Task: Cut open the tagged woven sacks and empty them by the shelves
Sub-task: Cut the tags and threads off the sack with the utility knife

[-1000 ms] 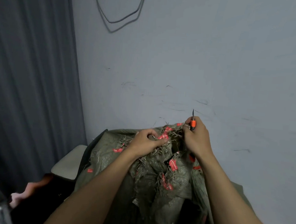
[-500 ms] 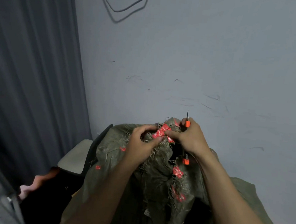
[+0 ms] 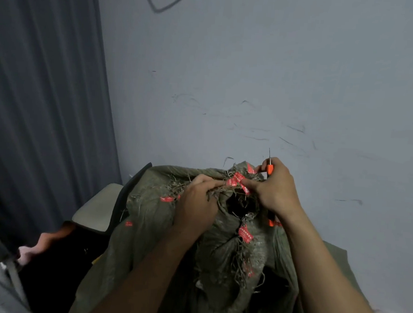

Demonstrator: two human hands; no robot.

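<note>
Opening the woven sack (image 3: 153, 225) at lower centre of frame, left grip (image 3: 198, 199) clutched its frayed mouth while right grip (image 3: 276, 187) held an orange cutter (image 3: 269, 168) and pinched a red tag (image 3: 235, 181); next, as judged, the blade needed bringing down onto the tagged closure.

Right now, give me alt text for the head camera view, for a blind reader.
Two hands work at the frayed mouth of an olive woven sack: the left hand grips its edge, the right hand holds an orange-handled cutter, blade up, touching a red tag. Behind: a scuffed pale wall, a dark curtain.
</note>
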